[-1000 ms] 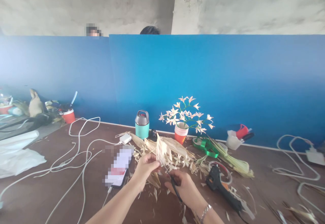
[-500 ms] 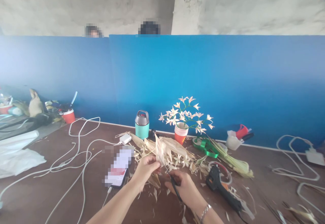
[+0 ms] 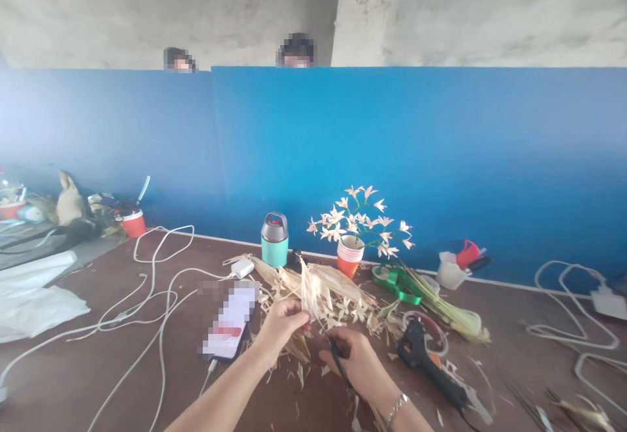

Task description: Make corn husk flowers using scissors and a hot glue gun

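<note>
My left hand (image 3: 281, 325) pinches a pale dried husk strip (image 3: 310, 291) and holds it upright above the brown table (image 3: 98, 380). My right hand (image 3: 353, 357) is closed round black-handled scissors (image 3: 335, 351), whose blades reach the base of the strip. Under both hands lies a heap of husk pieces and small cut husk flowers (image 3: 343, 304). A phone (image 3: 229, 323) lies just left of my left hand.
An orange paper cup of husk flowers (image 3: 349, 255), a teal jar (image 3: 274, 240), green ribbon (image 3: 396, 282) and a black glue gun (image 3: 431, 363) lie near. White cables (image 3: 147, 308) loop to the left and right. Two people's heads show above the blue partition (image 3: 392, 157).
My hands have barely moved. The head of the person behind the partition's middle has risen a little higher.
</note>
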Motion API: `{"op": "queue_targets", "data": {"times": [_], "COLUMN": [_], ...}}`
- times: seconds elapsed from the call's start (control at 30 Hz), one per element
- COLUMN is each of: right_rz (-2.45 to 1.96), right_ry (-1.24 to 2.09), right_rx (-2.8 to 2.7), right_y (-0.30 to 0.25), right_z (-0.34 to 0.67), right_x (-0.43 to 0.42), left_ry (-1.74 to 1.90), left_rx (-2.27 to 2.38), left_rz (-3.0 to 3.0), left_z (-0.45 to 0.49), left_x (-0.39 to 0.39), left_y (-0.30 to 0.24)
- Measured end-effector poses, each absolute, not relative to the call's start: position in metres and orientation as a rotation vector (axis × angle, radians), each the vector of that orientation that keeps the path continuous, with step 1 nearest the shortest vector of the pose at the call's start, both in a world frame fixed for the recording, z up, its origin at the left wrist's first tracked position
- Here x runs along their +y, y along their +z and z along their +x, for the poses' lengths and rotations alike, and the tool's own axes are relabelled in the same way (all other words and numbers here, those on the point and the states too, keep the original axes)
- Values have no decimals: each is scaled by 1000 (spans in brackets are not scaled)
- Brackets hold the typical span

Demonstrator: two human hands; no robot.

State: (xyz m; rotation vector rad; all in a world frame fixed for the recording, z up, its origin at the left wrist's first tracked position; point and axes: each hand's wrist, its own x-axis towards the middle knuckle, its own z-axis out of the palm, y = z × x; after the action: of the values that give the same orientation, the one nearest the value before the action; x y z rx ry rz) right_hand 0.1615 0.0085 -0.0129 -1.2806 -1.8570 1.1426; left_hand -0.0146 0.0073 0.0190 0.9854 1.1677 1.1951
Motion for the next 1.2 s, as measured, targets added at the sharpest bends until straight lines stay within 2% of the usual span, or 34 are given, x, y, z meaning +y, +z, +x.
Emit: {"op": "queue_targets", "data": {"times": [0.47,1.2], "right_rz": [-1326,-1285], "right_ry": [1034,1046], "right_rx": [-1904,-1878], "right_y": [-8,-15], "right_z": [161,160], "right_x": [7,9], "left_ry": [1217,1234], "left_rx": [1116,1109], "left_rz": [949,869], "left_z": [-16,-10], "left_x": [11,5], "left_y": [11,16]}}
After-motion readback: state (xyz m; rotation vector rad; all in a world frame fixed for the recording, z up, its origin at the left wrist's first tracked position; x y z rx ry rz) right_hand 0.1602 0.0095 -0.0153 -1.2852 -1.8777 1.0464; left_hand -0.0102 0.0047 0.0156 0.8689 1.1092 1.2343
